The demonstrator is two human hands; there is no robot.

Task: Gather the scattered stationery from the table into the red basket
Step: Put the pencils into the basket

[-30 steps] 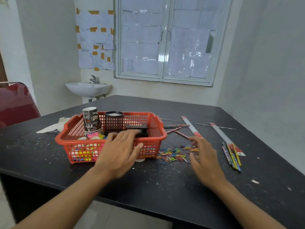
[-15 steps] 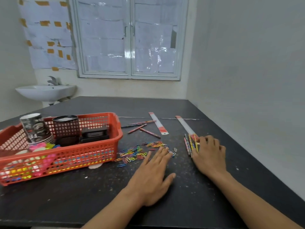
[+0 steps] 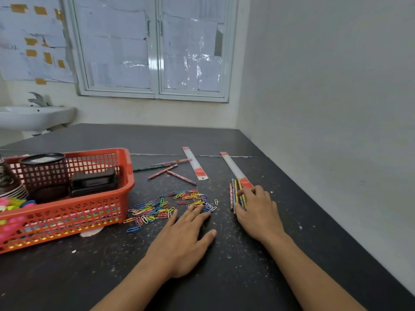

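Head view. At left of the frame, on the black speckled table [image 3: 224,277]: red plastic lattice basket [image 3: 67,217], partly cut by the left edge. Inside it: black mesh pen cup [image 3: 43,172], black boxy item [image 3: 93,181] just beside the cup, stack of paper cups [image 3: 9,187] at the far left, pink and yellow bits [image 3: 13,204] in the near corner, too blurred to name.

Just right of the basket, at frame centre: heap of coloured paper clips [image 3: 166,207], loose on the table, outside the basket. Beyond the heap, towards the upper middle: a few loose patterned pencils [image 3: 162,171], then a translucent ruler with a red end [image 3: 194,162] and, farther right and apart from it, a second translucent ruler [image 3: 232,167], both flat on the table.

Lower centre: left hand [image 3: 184,241], palm down on the table, fingers straight and slightly spread, fingertips [image 3: 197,208] touching the near right edge of the clip heap, thumb out to the right.

Right of centre: right hand [image 3: 258,212] over the near end of a bundle of patterned pencils [image 3: 233,191], fingers curled close together across them, thumb against the bundle's left side; far ends of the bundle just beside the second ruler's red end.

Upper left: white wall sink [image 3: 33,117]. Upper middle: paper-covered window [image 3: 155,48].
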